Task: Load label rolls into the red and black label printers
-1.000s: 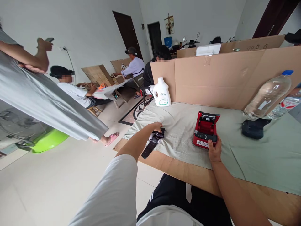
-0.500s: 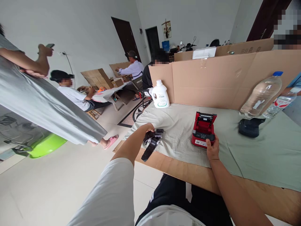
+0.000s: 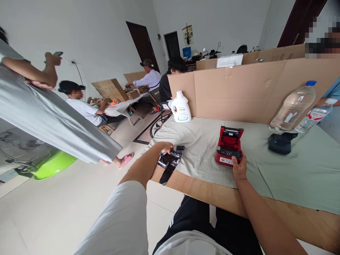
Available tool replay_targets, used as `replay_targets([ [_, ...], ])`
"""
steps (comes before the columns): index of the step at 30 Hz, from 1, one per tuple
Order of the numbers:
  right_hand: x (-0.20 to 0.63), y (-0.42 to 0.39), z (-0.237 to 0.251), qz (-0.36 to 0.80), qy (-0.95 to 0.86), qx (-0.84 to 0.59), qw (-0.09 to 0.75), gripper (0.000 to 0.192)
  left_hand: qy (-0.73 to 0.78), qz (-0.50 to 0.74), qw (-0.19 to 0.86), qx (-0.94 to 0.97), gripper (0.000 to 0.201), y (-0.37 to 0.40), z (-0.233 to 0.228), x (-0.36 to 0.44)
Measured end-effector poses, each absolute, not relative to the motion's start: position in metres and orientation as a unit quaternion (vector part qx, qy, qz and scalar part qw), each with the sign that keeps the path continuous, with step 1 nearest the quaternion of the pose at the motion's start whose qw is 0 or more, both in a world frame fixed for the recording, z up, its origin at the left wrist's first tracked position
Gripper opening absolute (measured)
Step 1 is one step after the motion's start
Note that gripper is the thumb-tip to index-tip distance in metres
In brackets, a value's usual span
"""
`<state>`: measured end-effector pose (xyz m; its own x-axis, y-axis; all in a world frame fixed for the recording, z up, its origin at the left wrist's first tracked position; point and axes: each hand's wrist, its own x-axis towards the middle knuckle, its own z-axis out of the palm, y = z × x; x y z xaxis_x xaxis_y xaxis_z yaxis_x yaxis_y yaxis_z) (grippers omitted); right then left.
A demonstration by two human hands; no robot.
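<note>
A small red and black label printer [image 3: 228,150] rests on the cloth with its lid raised and its inside showing. My right hand [image 3: 239,165] grips its near right corner, thumb on the front edge. To the left, my left hand [image 3: 166,147] closes its fingers on a piece in a cluster of glossy black-wrapped rolls [image 3: 173,163] at the table's edge. One dark strip hangs from the cluster over the bare wood. The hand partly covers the rolls, so their exact kind is hard to make out.
A white detergent jug [image 3: 181,108] stands at the back left before a cardboard partition [image 3: 239,95]. On the right are a large bottle [image 3: 293,106], a smaller bottle [image 3: 313,117] and a black device [image 3: 279,143]. Several people sit or stand nearby, one close on the left [image 3: 47,99].
My left hand has shifted slightly left over the black-wrapped rolls, and the pieces under it have turned and moved a little. My right hand keeps its hold on the printer.
</note>
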<state>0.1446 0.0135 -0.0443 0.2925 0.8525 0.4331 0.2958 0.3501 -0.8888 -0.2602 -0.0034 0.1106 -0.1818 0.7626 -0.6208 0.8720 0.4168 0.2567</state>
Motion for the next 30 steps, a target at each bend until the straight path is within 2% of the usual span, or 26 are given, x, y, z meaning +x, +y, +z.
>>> replay_targets([
  [4,0.144,0.012,-0.041,0.239,-0.549,-0.513,0.615,0.072,0.753,-0.092,0.369,0.537,0.038,-0.007,0.143,-0.265],
  [8,0.142,0.01,-0.038,0.241,-0.544,-0.517,0.616,0.07,0.681,-0.078,0.468,0.558,0.041,-0.015,0.181,-0.244],
  [12,0.14,0.009,-0.039,0.239,-0.545,-0.515,0.616,0.069,0.531,-0.02,0.586,0.612,0.044,-0.016,0.197,-0.177],
  [15,0.139,0.008,-0.039,0.232,-0.546,-0.519,0.616,0.073,0.435,0.083,0.605,0.662,0.044,0.0,0.184,-0.112],
  [18,0.138,0.004,-0.037,0.181,-0.563,-0.524,0.613,0.085,0.438,0.131,0.547,0.701,0.038,0.031,0.157,-0.053],
  [21,0.138,0.0,-0.031,0.098,-0.599,-0.508,0.611,0.083,0.5,0.105,0.409,0.756,0.039,0.062,0.132,-0.013],
  [25,0.14,-0.006,-0.023,0.04,-0.641,-0.488,0.592,0.057,0.547,0.006,0.224,0.806,0.043,0.082,0.116,0.011],
  [28,0.141,-0.009,-0.017,0.03,-0.666,-0.485,0.565,0.033,0.549,-0.061,0.134,0.823,0.043,0.083,0.116,0.021],
  [30,0.14,-0.011,-0.013,0.01,-0.672,-0.48,0.564,0.024,0.549,-0.099,0.085,0.826,0.04,0.082,0.117,0.026],
])
